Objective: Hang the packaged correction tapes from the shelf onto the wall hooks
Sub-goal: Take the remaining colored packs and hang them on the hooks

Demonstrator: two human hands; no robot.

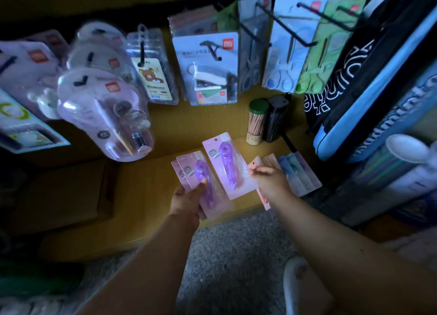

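— Hands over a low wooden shelf, dim light. What does each one hold?

— The left hand grips a fanned stack of purple correction tape packs, thumb curled across the fronts, the other fingers hidden behind. The right hand pinches a pink pack near its top edge, beside its hang hole. One more purple pack stands between the two hands; I cannot tell which fingers carry it.

— Any left on the shelf?

— Yes, pale blue and pink packs lie just beyond the right fingertips.

— So which step?

— Gathering, I judge. Next, lift one pack well above the fingers and thread its hole onto a black wall hook.
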